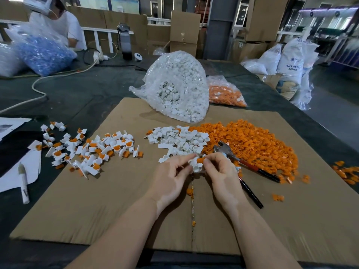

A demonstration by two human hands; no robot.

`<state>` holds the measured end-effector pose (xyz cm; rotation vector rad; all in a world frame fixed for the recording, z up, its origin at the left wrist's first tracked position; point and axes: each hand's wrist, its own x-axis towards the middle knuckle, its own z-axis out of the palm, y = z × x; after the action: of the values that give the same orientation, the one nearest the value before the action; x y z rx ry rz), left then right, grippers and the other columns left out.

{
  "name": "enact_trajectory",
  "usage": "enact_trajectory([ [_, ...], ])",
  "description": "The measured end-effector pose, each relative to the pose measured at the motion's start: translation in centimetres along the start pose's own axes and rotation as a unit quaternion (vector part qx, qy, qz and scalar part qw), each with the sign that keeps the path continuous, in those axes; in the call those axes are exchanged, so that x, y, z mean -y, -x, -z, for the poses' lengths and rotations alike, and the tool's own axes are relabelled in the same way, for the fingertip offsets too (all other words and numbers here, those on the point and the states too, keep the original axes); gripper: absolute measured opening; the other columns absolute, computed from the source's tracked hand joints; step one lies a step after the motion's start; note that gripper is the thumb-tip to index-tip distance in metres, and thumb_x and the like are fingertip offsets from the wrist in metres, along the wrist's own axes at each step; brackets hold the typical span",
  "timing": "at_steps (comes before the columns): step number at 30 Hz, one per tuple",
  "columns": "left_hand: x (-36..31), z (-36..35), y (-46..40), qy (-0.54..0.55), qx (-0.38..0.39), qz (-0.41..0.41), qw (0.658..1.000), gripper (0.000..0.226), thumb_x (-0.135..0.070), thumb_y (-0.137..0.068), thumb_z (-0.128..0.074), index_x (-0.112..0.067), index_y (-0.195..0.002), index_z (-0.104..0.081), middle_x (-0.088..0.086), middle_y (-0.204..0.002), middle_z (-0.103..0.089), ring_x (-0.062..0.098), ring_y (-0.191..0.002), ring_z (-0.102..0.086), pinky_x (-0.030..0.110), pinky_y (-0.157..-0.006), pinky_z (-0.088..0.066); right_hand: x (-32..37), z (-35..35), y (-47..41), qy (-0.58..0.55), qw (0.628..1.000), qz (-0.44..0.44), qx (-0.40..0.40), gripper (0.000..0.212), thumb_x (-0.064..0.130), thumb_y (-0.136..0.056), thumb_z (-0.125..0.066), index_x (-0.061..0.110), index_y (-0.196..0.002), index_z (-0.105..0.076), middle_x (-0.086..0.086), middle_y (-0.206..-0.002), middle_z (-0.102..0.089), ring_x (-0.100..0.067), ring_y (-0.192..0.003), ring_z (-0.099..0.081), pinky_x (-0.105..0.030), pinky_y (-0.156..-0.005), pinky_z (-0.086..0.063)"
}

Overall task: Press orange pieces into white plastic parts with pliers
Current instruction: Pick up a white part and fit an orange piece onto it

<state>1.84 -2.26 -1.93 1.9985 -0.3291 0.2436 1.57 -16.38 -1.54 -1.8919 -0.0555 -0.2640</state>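
Note:
My left hand (171,175) pinches a white plastic part (195,165) over the cardboard sheet (97,200). My right hand (219,171) pinches an orange piece (200,160) against that part. The pliers (242,164), with red and black handles, lie under my right hand at the edge of the orange pile (252,144); whether the hand also holds them I cannot tell. A heap of loose white parts (178,140) lies just beyond my hands. Assembled white-and-orange parts (93,150) are spread to the left.
A clear bag of white parts (178,84) and a bag of orange pieces (225,94) stand at the back. Papers and a marker (24,183) lie at the left. A person sits at the far left behind a bag of blue parts (40,53). A white cable (58,76) crosses the table.

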Motion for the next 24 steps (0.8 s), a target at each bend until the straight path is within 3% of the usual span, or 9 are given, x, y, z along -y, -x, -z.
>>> enact_trajectory([
  [2,0.3,0.3,-0.2,0.016,-0.048,0.037,0.998,0.024,-0.014,-0.092,-0.057,-0.024,-0.112,-0.065,-0.014,-0.09,-0.06,-0.017,-0.079,-0.053,-0.003,-0.068,-0.034,0.1,0.0,0.2,0.001,1.0,0.007,0.015,0.015,0.008,-0.09,-0.054,0.014,-0.077,-0.058,0.006,-0.07,-0.056,-0.004,-0.066,-0.048,-0.015,-0.059,-0.037],
  [8,0.5,0.4,-0.3,0.004,-0.067,0.058,0.996,0.017,-0.01,-0.09,-0.056,-0.024,-0.097,-0.065,-0.013,-0.079,-0.058,-0.011,-0.074,-0.053,0.0,-0.062,-0.035,0.7,0.1,1.3,0.107,0.986,0.091,0.085,0.011,0.011,-0.061,-0.048,0.004,-0.052,-0.046,-0.005,-0.067,-0.047,-0.019,-0.073,-0.046,-0.034,-0.065,-0.04],
  [11,0.5,0.5,-0.4,0.022,-0.066,0.069,0.995,0.021,-0.008,-0.09,-0.056,-0.029,-0.09,-0.062,-0.012,-0.078,-0.059,-0.013,-0.072,-0.052,-0.001,-0.062,-0.035,0.7,-0.3,1.6,0.243,0.95,0.15,0.126,0.013,0.014,-0.061,-0.045,0.006,-0.052,-0.046,-0.005,-0.067,-0.047,-0.018,-0.075,-0.042,-0.029,-0.066,-0.035],
  [13,0.4,0.5,-0.4,0.021,-0.06,0.078,0.995,0.021,-0.008,-0.09,-0.056,-0.029,-0.09,-0.061,-0.011,-0.078,-0.059,-0.01,-0.07,-0.053,0.0,-0.061,-0.035,0.5,-0.4,1.6,0.277,0.939,0.161,0.124,0.016,0.016,-0.065,-0.046,0.007,-0.053,-0.049,-0.002,-0.067,-0.048,-0.016,-0.074,-0.042,-0.027,-0.066,-0.032],
  [15,0.4,0.5,-0.4,0.018,-0.058,0.081,0.995,0.02,-0.009,-0.09,-0.056,-0.029,-0.09,-0.061,-0.011,-0.079,-0.059,-0.009,-0.071,-0.053,0.0,-0.062,-0.035,0.2,-0.4,1.6,0.263,0.949,0.156,0.072,0.021,0.015,-0.072,-0.051,0.008,-0.053,-0.051,-0.001,-0.065,-0.048,-0.017,-0.072,-0.044,-0.026,-0.065,-0.032],
  [19,0.7,0.5,-0.4,-0.005,-0.046,0.089,0.995,0.017,-0.015,-0.092,-0.055,-0.03,-0.096,-0.061,-0.005,-0.095,-0.062,0.004,-0.085,-0.055,-0.003,-0.065,-0.033,-0.4,0.1,1.0,0.255,0.953,0.102,-0.13,0.021,0.01,-0.083,-0.065,0.007,-0.062,-0.062,0.0,-0.07,-0.053,-0.018,-0.075,-0.048,-0.022,-0.065,-0.028],
  [21,0.8,0.4,-0.4,-0.02,-0.039,0.091,0.995,0.017,-0.017,-0.093,-0.054,-0.033,-0.097,-0.059,-0.005,-0.101,-0.061,0.009,-0.092,-0.054,-0.004,-0.066,-0.032,-0.5,0.1,0.6,0.267,0.945,0.088,-0.166,0.009,0.009,-0.084,-0.065,0.006,-0.077,-0.069,-0.003,-0.077,-0.06,-0.021,-0.082,-0.053,-0.021,-0.07,-0.029],
  [24,0.9,0.3,-0.5,-0.035,-0.037,0.087,0.995,0.017,-0.017,-0.093,-0.054,-0.032,-0.099,-0.06,-0.006,-0.1,-0.06,0.007,-0.089,-0.053,-0.005,-0.066,-0.032,-0.7,-0.4,0.3,0.323,0.923,0.116,-0.173,0.006,0.011,-0.081,-0.07,0.006,-0.083,-0.072,-0.007,-0.08,-0.066,-0.027,-0.082,-0.059,-0.035,-0.074,-0.042],
])
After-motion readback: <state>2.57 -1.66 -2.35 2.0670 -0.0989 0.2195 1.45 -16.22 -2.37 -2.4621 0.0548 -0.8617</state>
